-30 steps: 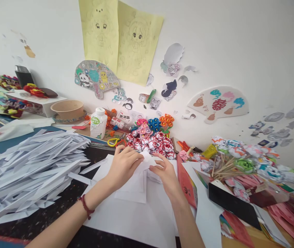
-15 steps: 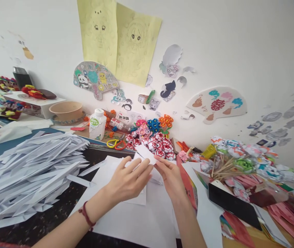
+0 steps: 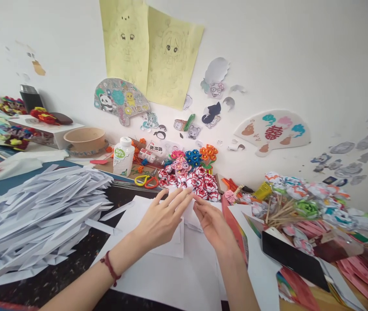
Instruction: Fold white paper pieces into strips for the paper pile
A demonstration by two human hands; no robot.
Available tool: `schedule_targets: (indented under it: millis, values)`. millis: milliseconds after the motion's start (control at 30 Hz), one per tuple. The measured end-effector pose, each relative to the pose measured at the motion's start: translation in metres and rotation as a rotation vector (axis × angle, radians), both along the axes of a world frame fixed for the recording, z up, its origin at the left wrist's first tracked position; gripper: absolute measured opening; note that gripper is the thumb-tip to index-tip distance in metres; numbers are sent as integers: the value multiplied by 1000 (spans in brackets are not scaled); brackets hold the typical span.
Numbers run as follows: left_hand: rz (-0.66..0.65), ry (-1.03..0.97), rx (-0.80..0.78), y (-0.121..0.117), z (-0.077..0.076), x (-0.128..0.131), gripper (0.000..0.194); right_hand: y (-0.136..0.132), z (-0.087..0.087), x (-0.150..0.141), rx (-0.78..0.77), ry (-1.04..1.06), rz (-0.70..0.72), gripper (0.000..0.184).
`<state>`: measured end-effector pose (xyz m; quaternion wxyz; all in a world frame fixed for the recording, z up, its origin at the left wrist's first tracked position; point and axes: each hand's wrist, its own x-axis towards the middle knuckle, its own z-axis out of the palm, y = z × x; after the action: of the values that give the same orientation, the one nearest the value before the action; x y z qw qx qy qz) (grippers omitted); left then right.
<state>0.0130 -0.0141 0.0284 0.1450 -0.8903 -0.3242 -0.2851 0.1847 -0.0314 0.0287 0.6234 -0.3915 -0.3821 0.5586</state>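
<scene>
A small folded piece of white paper (image 3: pixel 189 212) is held up between my hands, its top edge showing above the fingers. My left hand (image 3: pixel 162 218) lies over the paper with long, nearly straight fingers; its thumb is hidden beneath. At the paper's right edge, my right hand (image 3: pixel 212 222) pinches it between thumb and bent fingers. Below them, a few smaller white sheets (image 3: pixel 175 248) rest on a large white sheet (image 3: pixel 171 280). To the left lies a big heap of folded white paper strips (image 3: pixel 38 216).
A white bottle (image 3: pixel 124 157), scissors (image 3: pixel 146 180) and red-and-white flowers (image 3: pixel 199 183) line the back by the wall. On the right are a black phone (image 3: pixel 294 259), wooden sticks (image 3: pixel 281 209), wrapped flowers (image 3: pixel 306 207) and pink strips (image 3: pixel 358 272). A tan bowl (image 3: pixel 85 140) stands back left.
My left fingers have straightened and slid over the paper, covering more of it. The paper's upper part, which stuck up before, now sits lower. My right hand stays at its right edge.
</scene>
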Motion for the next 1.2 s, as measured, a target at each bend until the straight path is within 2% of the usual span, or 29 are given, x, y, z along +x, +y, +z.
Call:
schedule_targets:
  millis: [67, 133, 233, 300, 367, 400, 500, 567, 667, 800, 1033, 1200]
  values:
    - [-6, -6, 17, 1, -1, 0, 57, 0, 1, 0, -9, 9, 6, 18]
    - [-25, -67, 12, 5, -3, -2, 46, -1, 1, 1, -12, -12, 14, 19]
    - [-98, -264, -85, 10, -4, -5, 30, -2, 3, 2, -16, -212, -35, 24]
    - [-100, -425, -225, 11, -1, -7, 24, -1, 4, 2, 13, -451, -154, 25]
    - [-85, -540, -433, 10, 3, -8, 26, 0, 6, 1, 92, -653, -267, 23]
    - [-91, -579, -549, 10, 5, -8, 30, 0, 7, 1, 138, -708, -281, 21]
    - [-163, -651, -847, 9, 10, -7, 37, -1, 9, -1, 182, -687, -195, 18]
    - [-202, -680, -941, 10, 11, -7, 37, -2, 10, -1, 139, -618, -136, 17]
    - [-222, -704, -930, 12, 14, -8, 29, -4, 11, -1, 84, -572, -64, 17]
    - [-202, -698, -923, 14, 17, -11, 19, -7, 15, -2, 97, -593, 23, 15]
    - [-226, -647, -951, 12, 19, -12, 14, -7, 14, -5, 151, -624, 121, 13]
    - [-248, -611, -940, 10, 20, -13, 13, -7, 13, -5, 125, -615, 198, 15]
